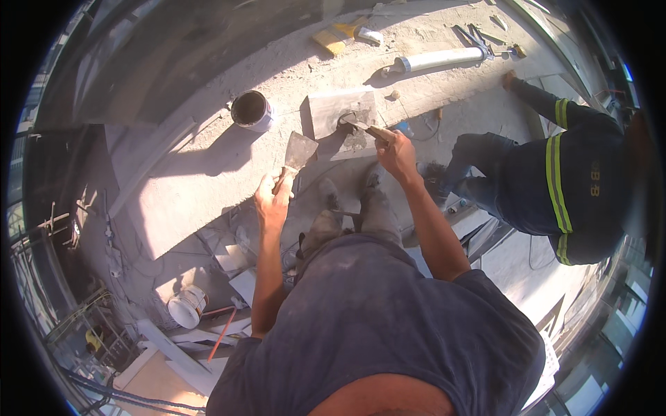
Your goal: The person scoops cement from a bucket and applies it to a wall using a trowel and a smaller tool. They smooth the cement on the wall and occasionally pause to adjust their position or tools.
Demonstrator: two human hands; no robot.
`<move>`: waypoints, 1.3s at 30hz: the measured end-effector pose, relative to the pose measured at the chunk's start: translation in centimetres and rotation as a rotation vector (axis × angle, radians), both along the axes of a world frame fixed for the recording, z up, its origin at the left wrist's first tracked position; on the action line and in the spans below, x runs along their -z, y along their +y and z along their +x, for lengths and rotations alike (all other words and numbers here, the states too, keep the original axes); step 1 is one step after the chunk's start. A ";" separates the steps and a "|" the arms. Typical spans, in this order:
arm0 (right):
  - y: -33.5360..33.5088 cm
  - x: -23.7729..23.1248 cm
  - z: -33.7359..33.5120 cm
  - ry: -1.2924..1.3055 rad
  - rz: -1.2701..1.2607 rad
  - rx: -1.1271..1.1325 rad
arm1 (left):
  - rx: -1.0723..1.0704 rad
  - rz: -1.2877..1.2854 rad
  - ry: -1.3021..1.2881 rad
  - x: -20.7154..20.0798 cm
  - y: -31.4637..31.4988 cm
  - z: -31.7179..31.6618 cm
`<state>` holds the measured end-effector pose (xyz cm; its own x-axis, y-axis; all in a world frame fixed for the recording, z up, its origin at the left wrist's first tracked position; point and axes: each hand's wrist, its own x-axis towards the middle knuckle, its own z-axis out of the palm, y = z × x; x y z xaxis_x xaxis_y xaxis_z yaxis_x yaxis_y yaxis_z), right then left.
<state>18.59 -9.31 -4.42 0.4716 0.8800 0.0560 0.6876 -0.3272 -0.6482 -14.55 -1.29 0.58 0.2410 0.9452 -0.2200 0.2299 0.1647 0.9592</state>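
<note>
My left hand (273,197) is wrapped round the handle of a wide putty knife (300,150), its broad grey blade pointing up and away from me. In my right hand (397,155) is a narrower scraper (365,127), gripped by its handle. The scraper's tip touches a dark blob of paste (345,121) on a pale square board (326,111). More grey smears lie on the board's right part. To the left of the board stands an open can (251,111) with a dark inside; its contents are too dark to tell.
On the dusty ledge (198,201) lie a yellow paintbrush (334,39) and a caulking gun (442,59). A co-worker (576,173) in a dark jacket with yellow-green stripes leans in at the right, one hand on the ledge. A white bucket (187,307) and scrap boards (180,353) lie at lower left.
</note>
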 end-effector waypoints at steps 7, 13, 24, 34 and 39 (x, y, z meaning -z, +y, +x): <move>-0.8 0.3 -2.8 1.179 -0.232 0.410 | 0.020 -0.017 0.054 1.2 1.3 -0.2; 1.4 -3.0 -2.4 -0.105 -0.229 0.032 | 0.041 0.005 0.046 -0.2 1.7 0.3; 3.7 -4.4 1.0 -0.245 -0.283 -0.208 | -0.034 -0.002 0.013 0.4 0.9 0.9; 4.2 -2.1 1.6 -0.228 -0.196 -0.168 | -0.073 0.016 0.025 1.7 0.2 -0.2; 4.1 -3.2 1.1 -0.252 -0.149 -0.152 | -0.069 -0.001 0.035 1.3 0.7 -0.2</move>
